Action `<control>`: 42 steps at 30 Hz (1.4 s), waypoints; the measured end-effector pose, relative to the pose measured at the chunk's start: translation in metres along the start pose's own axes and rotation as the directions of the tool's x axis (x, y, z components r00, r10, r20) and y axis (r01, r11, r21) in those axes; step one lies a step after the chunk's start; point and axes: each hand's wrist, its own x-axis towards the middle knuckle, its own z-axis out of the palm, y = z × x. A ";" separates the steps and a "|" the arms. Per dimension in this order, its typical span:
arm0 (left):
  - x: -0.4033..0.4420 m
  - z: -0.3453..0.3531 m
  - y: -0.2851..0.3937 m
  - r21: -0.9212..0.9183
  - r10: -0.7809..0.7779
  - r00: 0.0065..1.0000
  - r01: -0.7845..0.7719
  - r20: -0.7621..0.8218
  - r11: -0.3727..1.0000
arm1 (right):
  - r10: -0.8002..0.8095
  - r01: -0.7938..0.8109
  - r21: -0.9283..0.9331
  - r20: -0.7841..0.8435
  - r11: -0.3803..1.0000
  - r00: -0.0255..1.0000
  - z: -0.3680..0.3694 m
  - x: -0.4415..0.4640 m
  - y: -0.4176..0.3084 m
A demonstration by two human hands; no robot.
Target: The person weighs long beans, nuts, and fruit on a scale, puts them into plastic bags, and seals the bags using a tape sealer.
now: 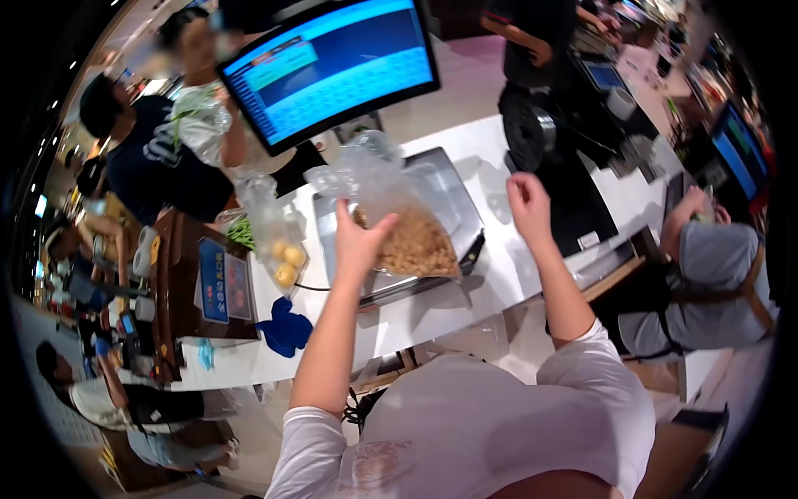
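Note:
A clear plastic bag of small brown pieces (418, 242) lies on a metal scale tray (453, 187) on the white counter. My left hand (360, 241) is at the bag's left side, thumb and fingers spread apart; whether it touches the bag is hard to tell. Over the counter right of the tray, my right hand (529, 200) has its fingers curled in, and nothing can be made out in them. Left of the tray lies a clear bag with yellow round items (288, 264), beside a bag of green vegetables (241, 233).
A large monitor (332, 66) stands behind the tray. A blue cloth (285, 328) and a sign (223, 281) are at the left. Black equipment (525, 133) stands at the right. People stand across the counter, one holding a bag of greens (199, 116); a co-worker in grey sits at right.

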 end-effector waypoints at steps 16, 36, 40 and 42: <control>0.041 0.035 -0.010 -0.554 -0.039 0.943 0.228 0.332 0.800 | 0.132 -0.138 0.072 0.083 0.988 0.988 0.035 -0.160 0.069; -0.039 0.023 0.066 -0.761 0.143 0.990 -0.104 -0.014 0.641 | 0.382 -0.554 0.785 0.440 0.276 0.813 0.012 -0.089 -0.134; -0.057 0.005 0.097 -0.806 0.180 0.978 -0.189 -0.104 0.561 | 0.235 -0.499 0.552 0.480 0.668 0.845 0.013 -0.103 -0.155; -0.067 -0.008 0.112 -0.812 0.203 0.969 -0.231 -0.142 0.535 | 0.095 -0.313 0.473 0.429 0.824 0.898 0.009 -0.105 -0.171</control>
